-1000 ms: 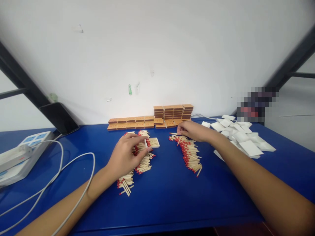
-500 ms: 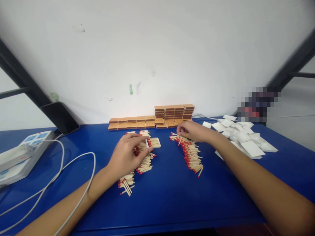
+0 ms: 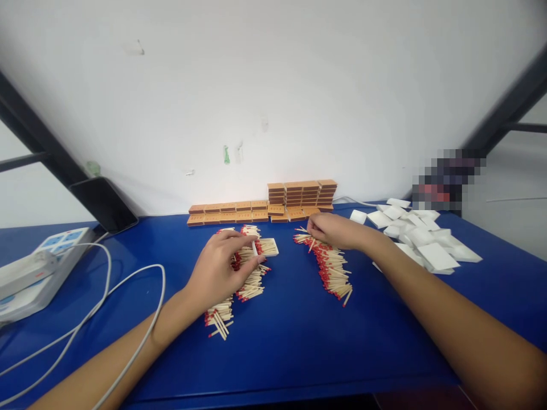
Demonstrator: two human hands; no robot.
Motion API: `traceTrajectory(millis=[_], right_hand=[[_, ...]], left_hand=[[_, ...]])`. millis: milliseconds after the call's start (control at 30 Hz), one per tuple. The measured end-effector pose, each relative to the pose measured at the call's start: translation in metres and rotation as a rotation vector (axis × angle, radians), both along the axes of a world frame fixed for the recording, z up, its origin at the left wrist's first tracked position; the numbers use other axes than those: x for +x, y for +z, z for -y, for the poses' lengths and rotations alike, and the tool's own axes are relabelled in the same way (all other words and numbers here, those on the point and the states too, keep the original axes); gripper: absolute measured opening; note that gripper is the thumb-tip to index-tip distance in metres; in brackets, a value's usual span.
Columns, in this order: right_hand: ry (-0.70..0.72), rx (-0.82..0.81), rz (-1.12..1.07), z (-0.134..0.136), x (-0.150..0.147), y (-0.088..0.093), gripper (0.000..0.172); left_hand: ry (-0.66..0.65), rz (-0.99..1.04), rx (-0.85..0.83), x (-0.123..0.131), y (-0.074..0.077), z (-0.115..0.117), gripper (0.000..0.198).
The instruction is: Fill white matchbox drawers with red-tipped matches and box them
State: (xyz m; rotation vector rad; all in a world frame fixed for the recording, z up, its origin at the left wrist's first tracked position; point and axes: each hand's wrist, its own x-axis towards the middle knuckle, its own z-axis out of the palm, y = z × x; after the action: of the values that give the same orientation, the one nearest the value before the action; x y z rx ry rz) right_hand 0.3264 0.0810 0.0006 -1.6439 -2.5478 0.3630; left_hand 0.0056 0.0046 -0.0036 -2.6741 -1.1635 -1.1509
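Observation:
My left hand (image 3: 222,263) grips a white matchbox tray (image 3: 276,247) by its left end, thumb and fingers on opposite sides. Red-headed matches (image 3: 268,245) lie in the tray. Beneath and beside this hand, more loose matches (image 3: 252,290) are heaped in two rough rows. On the other side, my right hand (image 3: 335,230) has its fingertips pinched together at the far end of another match pile (image 3: 333,270). A match or so shows at those fingertips, though how many they hold is hidden.
Orange matchboxes (image 3: 228,217) stand stacked along the wall. A heap of white trays (image 3: 419,233) lies at the right. To the left are a power strip (image 3: 38,273), a dark tablet-like panel (image 3: 105,202) and a white cable (image 3: 164,285) looping in front of my left forearm.
Little differs. My right hand stays at the far end of the pile with only a slight shift of its fingers, and my left hand keeps the tray in place.

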Motion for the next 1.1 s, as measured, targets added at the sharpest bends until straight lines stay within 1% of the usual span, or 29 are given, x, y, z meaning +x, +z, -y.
traceTrajectory(millis=[67, 100, 200, 233, 300, 433, 533, 600, 833, 967, 1100], right_hand=[[0.022, -0.024, -0.086, 0.005, -0.006, 0.005, 0.017], [0.05, -0.066, -0.163, 0.009, -0.01, 0.009, 0.018], [0.161, -0.258, -0.408, 0.024, -0.025, 0.021, 0.031], [0.175, -0.292, -0.45, 0.03, -0.031, 0.024, 0.033], [0.174, -0.307, -0.494, 0.041, -0.042, 0.03, 0.034], [0.193, -0.247, -0.523, 0.056, -0.058, 0.032, 0.03], [0.221, -0.101, -0.49, 0.059, -0.063, 0.026, 0.021], [0.247, -0.033, -0.452, 0.058, -0.065, 0.023, 0.018], [0.294, -0.004, -0.398, 0.061, -0.065, 0.022, 0.015], [0.317, -0.002, -0.386, 0.062, -0.065, 0.023, 0.016], [0.31, 0.026, -0.4, 0.061, -0.065, 0.025, 0.011]], left_hand=[[-0.001, 0.001, 0.004, -0.001, -0.001, -0.001, 0.035], [-0.003, 0.001, 0.007, -0.001, -0.001, -0.001, 0.035], [-0.007, 0.005, 0.019, -0.001, -0.001, -0.002, 0.036], [-0.01, 0.006, 0.02, -0.001, -0.001, -0.002, 0.036], [-0.021, 0.006, 0.015, -0.001, -0.001, -0.001, 0.036], [-0.038, 0.012, -0.004, 0.0, 0.0, 0.0, 0.037], [-0.042, 0.019, -0.028, 0.0, 0.0, 0.0, 0.037], [-0.037, 0.028, -0.051, 0.001, 0.0, 0.001, 0.036], [-0.002, 0.053, -0.139, 0.002, 0.002, 0.002, 0.035], [-0.011, 0.042, -0.148, 0.002, 0.001, 0.003, 0.035], [-0.016, 0.043, -0.134, 0.002, 0.0, 0.003, 0.035]])
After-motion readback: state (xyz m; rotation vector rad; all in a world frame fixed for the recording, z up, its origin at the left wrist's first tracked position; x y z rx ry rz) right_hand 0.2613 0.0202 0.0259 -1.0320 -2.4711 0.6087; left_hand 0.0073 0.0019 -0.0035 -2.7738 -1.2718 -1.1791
